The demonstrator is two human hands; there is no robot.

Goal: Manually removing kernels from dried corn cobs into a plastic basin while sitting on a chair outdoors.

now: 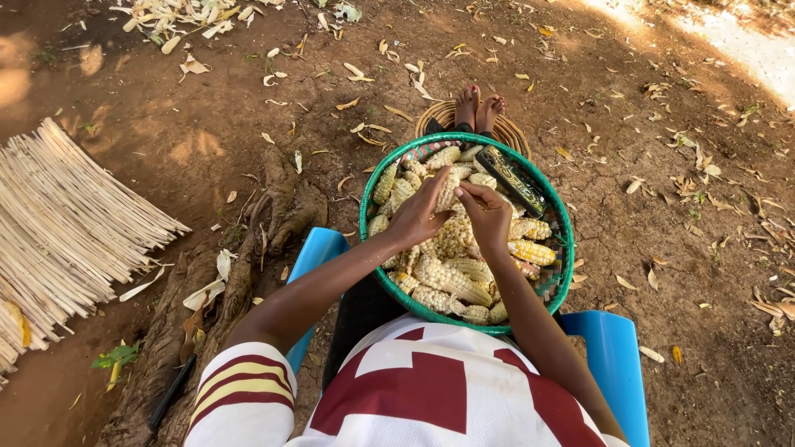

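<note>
the fingers [439, 184] of the left hand [421, 217] are curled around a pale corn cob [448, 192], gripping it near the middle of the basket. the right hand [487, 217] sits just beside it, its fingers [465, 192] bent and pressed against the same cob from the other side, closed on it rather than spread. the cob stands tilted between the two hands, above the heap.

beneath the hands lies a pile of corn cobs [451, 277], some whitish, a few yellow, filling a round green basket [374, 178] that rests on the person's lap. a dark flat oblong object [512, 179] lies on the cobs at the far right side of the basket. beyond the basket's far rim, two bare feet [479, 108] rest on a woven round tray [509, 132].

the person sits on a blue plastic chair [617, 364], wearing a white and maroon shirt [414, 389]. around lies bare brown ground [662, 248] with scattered dry leaves and husk scraps. tree roots [248, 248] run along the left, and farther left is a bundle of pale split stalks [58, 215].
</note>
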